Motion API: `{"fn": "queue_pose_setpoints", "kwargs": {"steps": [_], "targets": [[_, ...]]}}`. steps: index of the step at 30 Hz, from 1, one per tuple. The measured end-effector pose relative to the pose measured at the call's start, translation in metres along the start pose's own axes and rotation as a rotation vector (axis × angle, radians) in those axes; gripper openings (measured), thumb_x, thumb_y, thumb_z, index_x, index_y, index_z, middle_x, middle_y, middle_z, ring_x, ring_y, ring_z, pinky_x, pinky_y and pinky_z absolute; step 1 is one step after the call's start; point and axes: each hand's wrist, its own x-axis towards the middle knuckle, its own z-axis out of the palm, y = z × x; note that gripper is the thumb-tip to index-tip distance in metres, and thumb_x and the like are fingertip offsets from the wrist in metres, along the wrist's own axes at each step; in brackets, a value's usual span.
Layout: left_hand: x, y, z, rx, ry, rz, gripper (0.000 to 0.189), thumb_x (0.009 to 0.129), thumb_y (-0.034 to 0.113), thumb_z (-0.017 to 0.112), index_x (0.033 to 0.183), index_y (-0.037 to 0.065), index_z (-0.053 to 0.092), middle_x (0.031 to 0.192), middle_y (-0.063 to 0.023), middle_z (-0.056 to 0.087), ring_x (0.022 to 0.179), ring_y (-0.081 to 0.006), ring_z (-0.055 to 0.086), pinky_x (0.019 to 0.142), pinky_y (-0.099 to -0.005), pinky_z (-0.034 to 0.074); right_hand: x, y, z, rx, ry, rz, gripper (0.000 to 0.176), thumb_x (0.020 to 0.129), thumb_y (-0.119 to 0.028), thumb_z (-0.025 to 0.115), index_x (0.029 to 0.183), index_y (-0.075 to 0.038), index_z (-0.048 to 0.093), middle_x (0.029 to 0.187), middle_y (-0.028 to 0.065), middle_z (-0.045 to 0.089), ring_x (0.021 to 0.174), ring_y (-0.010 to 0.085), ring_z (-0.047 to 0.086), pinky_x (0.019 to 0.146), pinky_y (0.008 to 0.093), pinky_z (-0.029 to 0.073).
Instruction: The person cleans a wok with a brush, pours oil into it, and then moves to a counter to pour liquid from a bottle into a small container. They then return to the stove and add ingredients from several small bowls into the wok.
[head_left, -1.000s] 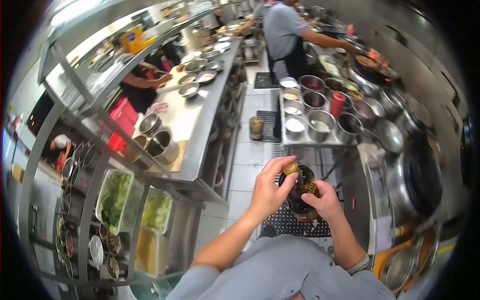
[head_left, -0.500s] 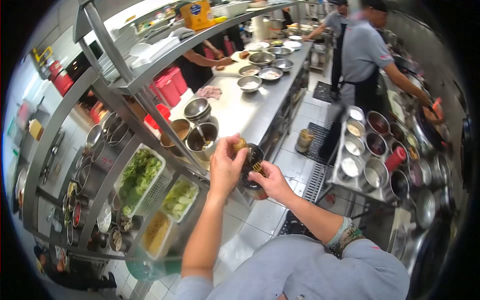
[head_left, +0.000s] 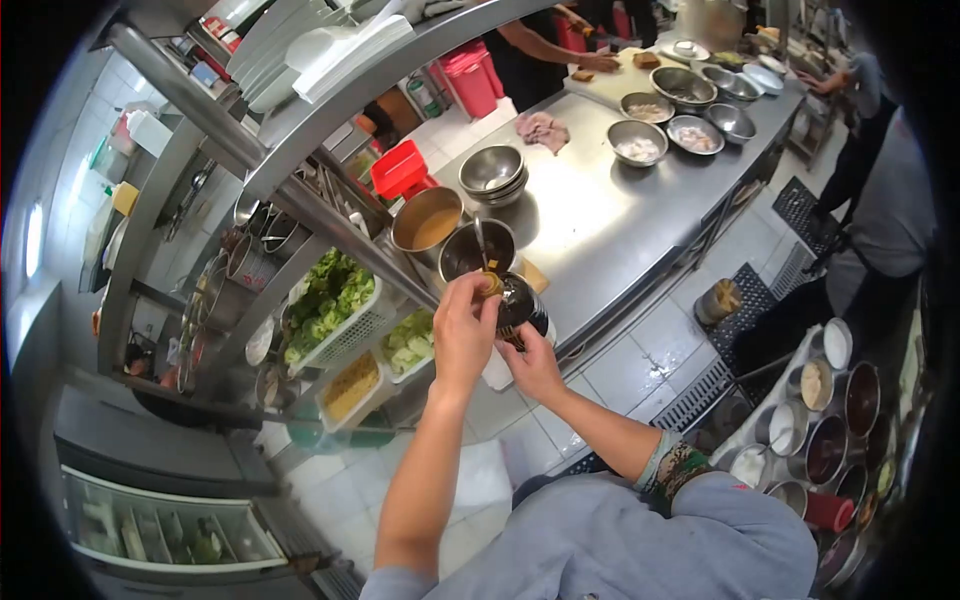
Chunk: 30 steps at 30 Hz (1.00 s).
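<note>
My left hand (head_left: 463, 325) is closed, its fingertips pinching a yellowish cap (head_left: 491, 284) at the end of a dark bottle (head_left: 520, 300). Around the lower side of that bottle, my right hand (head_left: 532, 365) has its fingers wrapped; part of its grip is hidden. The bottle is held tilted near the counter's edge. Just beyond it stands a metal pot (head_left: 462, 250) with dark contents and a ladle (head_left: 483, 240) in it. Beside that is a pot of orange-brown liquid (head_left: 432, 232).
Stacked metal bowls (head_left: 493, 172), a red container (head_left: 400, 168) and a pink cloth (head_left: 543, 130) are on the steel counter (head_left: 600, 225). Left, a rack (head_left: 290, 205) holds a basket of greens (head_left: 350, 325). A co-worker (head_left: 890, 200) stands right, near sauce pots (head_left: 825, 448).
My view has swung toward the counter and rack, so the counter looks nearer and the sauce pots sit lower right. Both hands still hold the bottle, now closer to the metal pots.
</note>
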Motion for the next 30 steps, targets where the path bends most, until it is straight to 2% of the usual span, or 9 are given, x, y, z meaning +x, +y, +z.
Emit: {"fn": "queue_pose_setpoints", "kwargs": {"steps": [1, 5, 7, 12, 15, 17, 20, 25, 30], "targets": [[-0.001, 0.001, 0.000, 0.065, 0.038, 0.052, 0.022, 0.081, -0.005, 0.065, 0.103, -0.002, 0.059, 0.109, -0.0167, 0.061, 0.088, -0.0291, 0.067, 0.074, -0.0337, 0.057, 0.000, -0.005, 0.000, 0.013, -0.028, -0.003, 0.022, 0.089, -0.011, 0.062, 0.106, 0.002, 0.056, 0.096, 0.0206, 0.066, 0.088, 0.0362, 0.064, 0.077, 0.0380, 0.048], [-0.001, 0.013, -0.005, 0.298, 0.084, 0.131, 0.022, 0.080, -0.003, 0.066, 0.102, 0.000, 0.060, 0.113, -0.0165, 0.059, 0.087, -0.0334, 0.065, 0.073, -0.0376, 0.055, 0.002, -0.007, -0.005, -0.037, -0.111, -0.042, 0.028, 0.089, -0.012, 0.062, 0.111, 0.003, 0.054, 0.101, 0.0217, 0.064, 0.093, 0.0366, 0.063, 0.080, 0.0397, 0.048], [-0.001, 0.018, -0.005, 0.355, 0.078, 0.117, 0.022, 0.080, -0.002, 0.066, 0.101, 0.001, 0.060, 0.111, -0.0162, 0.060, 0.088, -0.0344, 0.065, 0.073, -0.0388, 0.054, 0.002, 0.001, -0.012, -0.282, -0.292, -0.011, 0.036, 0.088, -0.012, 0.061, 0.119, 0.003, 0.051, 0.111, 0.0217, 0.061, 0.101, 0.0377, 0.059, 0.085, 0.0414, 0.048], [-0.003, 0.015, -0.003, 0.394, 0.063, 0.175, 0.019, 0.080, 0.001, 0.067, 0.097, 0.002, 0.060, 0.104, -0.0150, 0.060, 0.089, -0.0361, 0.062, 0.074, -0.0413, 0.052, -0.036, 0.002, -0.038, -0.400, -0.137, -0.201, 0.042, 0.085, -0.010, 0.061, 0.125, -0.002, 0.050, 0.122, 0.0201, 0.054, 0.112, 0.0359, 0.054, 0.092, 0.0429, 0.047], [0.000, 0.015, -0.008, 0.393, 0.060, 0.201, 0.017, 0.079, 0.001, 0.067, 0.094, 0.003, 0.058, 0.097, -0.0138, 0.060, 0.087, -0.0356, 0.061, 0.072, -0.0423, 0.051, -0.085, 0.036, -0.073, -0.458, -0.303, -0.081, 0.038, 0.085, -0.011, 0.061, 0.121, -0.003, 0.055, 0.116, 0.0196, 0.060, 0.106, 0.0353, 0.059, 0.090, 0.0422, 0.049], [0.005, 0.017, -0.011, 0.423, 0.022, 0.218, 0.018, 0.079, 0.000, 0.068, 0.094, 0.002, 0.058, 0.096, -0.0139, 0.060, 0.084, -0.0330, 0.062, 0.071, -0.0402, 0.051, -0.110, 0.063, -0.090, -0.512, -0.638, 0.410, 0.032, 0.084, -0.015, 0.061, 0.114, -0.004, 0.061, 0.104, 0.0186, 0.067, 0.096, 0.0347, 0.064, 0.084, 0.0412, 0.051], [0.014, 0.019, -0.016, 0.452, -0.047, 0.224, 0.022, 0.077, 0.002, 0.070, 0.094, 0.001, 0.057, 0.094, -0.0137, 0.060, 0.083, -0.0320, 0.062, 0.071, -0.0396, 0.050, -0.121, 0.069, -0.098, -0.520, -0.530, 0.406, 0.028, 0.084, -0.019, 0.061, 0.107, -0.004, 0.064, 0.093, 0.0174, 0.070, 0.088, 0.0342, 0.067, 0.080, 0.0412, 0.053], [0.032, 0.025, -0.030, 0.573, -0.224, 0.310, 0.020, 0.071, 0.006, 0.073, 0.082, 0.004, 0.057, 0.096, -0.0098, 0.060, 0.084, -0.0338, 0.062, 0.072, -0.0427, 0.050, -0.105, 0.052, -0.096, -0.479, -0.313, 0.372, 0.026, 0.085, -0.019, 0.062, 0.105, -0.003, 0.063, 0.093, 0.0153, 0.070, 0.087, 0.0294, 0.068, 0.080, 0.0381, 0.053], [0.050, 0.013, -0.036, 0.530, -0.327, 0.357, 0.019, 0.071, 0.011, 0.075, 0.078, 0.002, 0.060, 0.100, -0.0110, 0.061, 0.088, -0.0330, 0.061, 0.076, -0.0406, 0.048, -0.110, 0.057, -0.094, -0.429, -0.296, 0.428, 0.026, 0.086, -0.021, 0.063, 0.104, -0.002, 0.062, 0.090, 0.0136, 0.070, 0.083, 0.0246, 0.068, 0.075, 0.0357, 0.053]]}}
